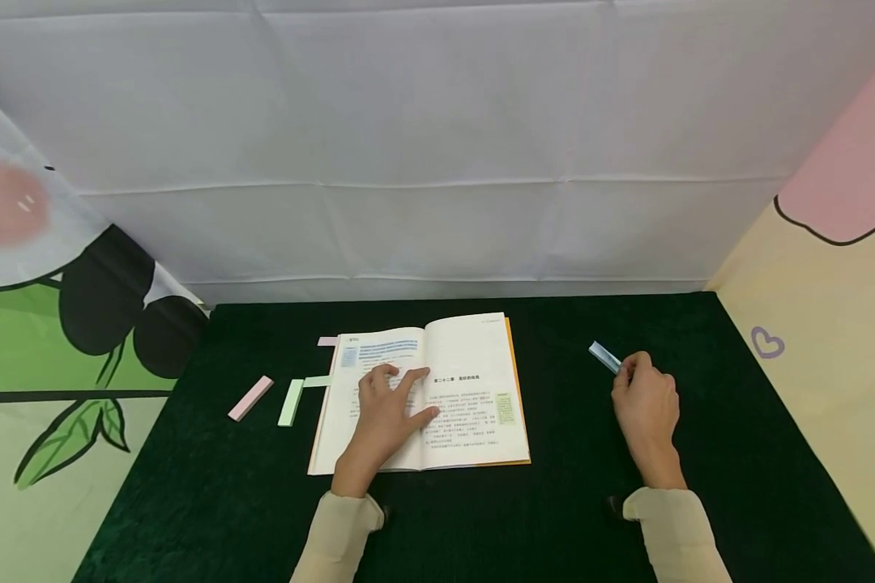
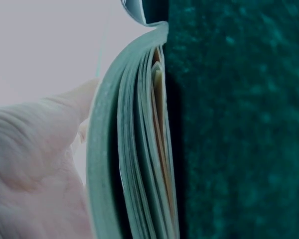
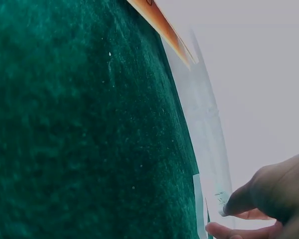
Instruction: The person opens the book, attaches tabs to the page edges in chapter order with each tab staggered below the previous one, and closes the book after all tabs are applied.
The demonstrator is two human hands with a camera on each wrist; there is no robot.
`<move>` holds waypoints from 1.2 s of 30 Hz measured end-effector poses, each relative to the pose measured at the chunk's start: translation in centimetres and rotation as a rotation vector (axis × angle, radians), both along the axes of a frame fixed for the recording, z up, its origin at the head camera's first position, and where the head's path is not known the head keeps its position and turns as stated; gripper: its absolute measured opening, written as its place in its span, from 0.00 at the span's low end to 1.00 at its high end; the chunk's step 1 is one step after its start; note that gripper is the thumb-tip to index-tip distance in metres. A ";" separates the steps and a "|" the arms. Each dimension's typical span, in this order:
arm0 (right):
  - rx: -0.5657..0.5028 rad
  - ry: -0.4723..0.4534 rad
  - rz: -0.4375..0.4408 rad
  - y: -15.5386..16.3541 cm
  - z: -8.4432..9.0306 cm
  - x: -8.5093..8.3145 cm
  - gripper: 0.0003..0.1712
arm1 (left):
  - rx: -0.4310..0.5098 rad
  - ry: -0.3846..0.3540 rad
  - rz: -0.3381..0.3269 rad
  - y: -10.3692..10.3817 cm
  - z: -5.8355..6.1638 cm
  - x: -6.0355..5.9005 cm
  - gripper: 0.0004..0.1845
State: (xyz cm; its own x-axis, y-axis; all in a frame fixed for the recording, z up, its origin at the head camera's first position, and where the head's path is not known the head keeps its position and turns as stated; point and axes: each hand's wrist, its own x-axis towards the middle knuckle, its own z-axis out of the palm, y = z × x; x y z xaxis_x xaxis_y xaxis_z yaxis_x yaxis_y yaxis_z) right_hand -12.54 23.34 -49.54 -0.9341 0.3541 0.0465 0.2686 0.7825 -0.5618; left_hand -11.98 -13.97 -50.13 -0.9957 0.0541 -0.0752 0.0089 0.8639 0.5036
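Observation:
An open book lies on the dark green cloth, its printed pages facing up. My left hand rests across its left page and centre fold, thumb and fingers spread; the left wrist view shows this hand beside the book's page edges. Off to the right, my right hand pinches the near end of a pad of blue sticky tabs. In the right wrist view the thumb and fingertips of that hand are at the pale pad.
Left of the book lie a pink pad of sticky tabs and a green one. A green tab and a purple tab stick out from the book's left edge. A white cloth wall rises behind the table.

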 end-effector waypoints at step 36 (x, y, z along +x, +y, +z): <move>-0.277 -0.119 0.191 -5.1 1.0 1.6 0.12 | -0.105 0.049 -0.002 1.1 0.3 0.3 0.37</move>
